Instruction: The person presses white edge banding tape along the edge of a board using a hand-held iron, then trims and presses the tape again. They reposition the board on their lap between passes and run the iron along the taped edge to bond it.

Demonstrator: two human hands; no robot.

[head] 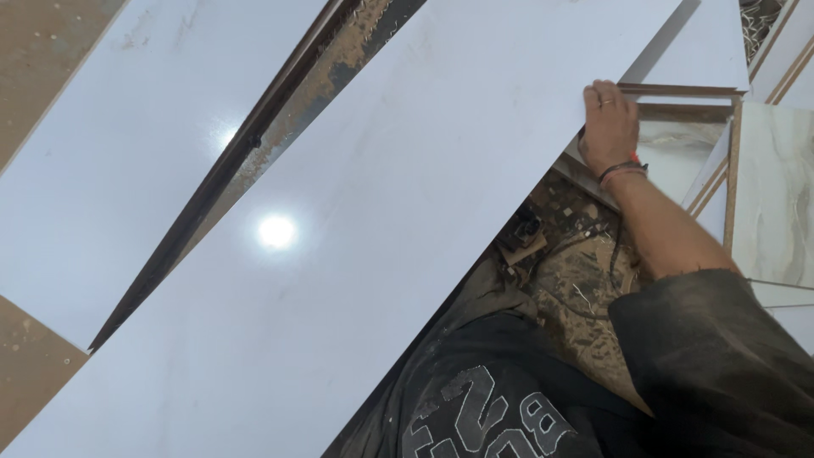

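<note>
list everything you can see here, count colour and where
large glossy panel: 1, white, diagonal across the middle
second panel: 1, white, upper left
dark gap with sawdust: 1, brown-black, between the two panels
marbled tile: 1, white-grey, right edge
cable: 1, black, on the debris-strewn floor below the hand
wristbands: red and dark, on the right wrist
right hand: 1, gripping the large panel's right edge
left hand: out of view
</note>
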